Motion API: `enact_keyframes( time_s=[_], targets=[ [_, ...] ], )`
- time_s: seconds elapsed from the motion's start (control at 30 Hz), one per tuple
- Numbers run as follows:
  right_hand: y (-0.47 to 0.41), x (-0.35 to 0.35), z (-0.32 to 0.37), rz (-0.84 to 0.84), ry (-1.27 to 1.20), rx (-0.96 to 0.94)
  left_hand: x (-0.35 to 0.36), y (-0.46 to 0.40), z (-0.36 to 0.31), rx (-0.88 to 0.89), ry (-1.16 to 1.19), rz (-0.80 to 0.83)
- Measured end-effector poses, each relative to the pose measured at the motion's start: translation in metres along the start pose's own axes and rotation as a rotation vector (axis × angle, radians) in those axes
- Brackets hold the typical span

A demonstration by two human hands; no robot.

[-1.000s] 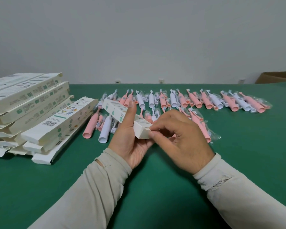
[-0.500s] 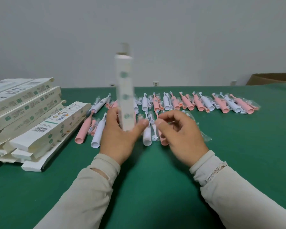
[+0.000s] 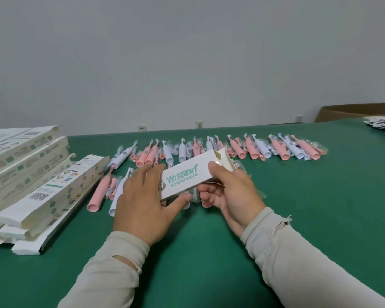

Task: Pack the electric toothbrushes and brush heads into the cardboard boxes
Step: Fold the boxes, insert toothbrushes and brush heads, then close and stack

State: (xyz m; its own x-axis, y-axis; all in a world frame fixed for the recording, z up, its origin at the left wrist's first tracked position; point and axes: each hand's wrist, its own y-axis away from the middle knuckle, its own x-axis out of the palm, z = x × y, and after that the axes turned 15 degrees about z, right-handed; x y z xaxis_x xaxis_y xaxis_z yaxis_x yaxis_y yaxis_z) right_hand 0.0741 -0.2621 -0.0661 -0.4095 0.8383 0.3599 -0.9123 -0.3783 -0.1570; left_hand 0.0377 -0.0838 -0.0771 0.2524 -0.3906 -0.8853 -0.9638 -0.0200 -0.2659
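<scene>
Toothbrush box (image 3: 188, 177) is held flat above the tabletop (image 3: 209, 252), left hand (image 3: 146, 203) gripping its near end, right hand (image 3: 228, 192) pinching the open-flap end. Best to steady it, spread that mouth wide, then feed in a bagged brush (image 3: 236, 147) from the row behind.

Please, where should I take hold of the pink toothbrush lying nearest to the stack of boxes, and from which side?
Grip the pink toothbrush around its thick handle, near the open wide end facing you, coming from above and the near side. The handle is bare and lies flat on the green table; its thin brush end points away among wrapped brush heads.
</scene>
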Motion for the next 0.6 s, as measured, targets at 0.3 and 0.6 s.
enact_keyframes(
  time_s=[0.3,0.6],
  targets=[
    [-0.003,-0.007,0.004,0.022,-0.131,0.011,-0.003,-0.006,0.012,-0.038,0.045,-0.042],
    [-0.002,-0.015,0.01,-0.155,0.274,-0.039,-0.006,-0.005,0.012,-0.029,-0.107,-0.109]
  ],
)
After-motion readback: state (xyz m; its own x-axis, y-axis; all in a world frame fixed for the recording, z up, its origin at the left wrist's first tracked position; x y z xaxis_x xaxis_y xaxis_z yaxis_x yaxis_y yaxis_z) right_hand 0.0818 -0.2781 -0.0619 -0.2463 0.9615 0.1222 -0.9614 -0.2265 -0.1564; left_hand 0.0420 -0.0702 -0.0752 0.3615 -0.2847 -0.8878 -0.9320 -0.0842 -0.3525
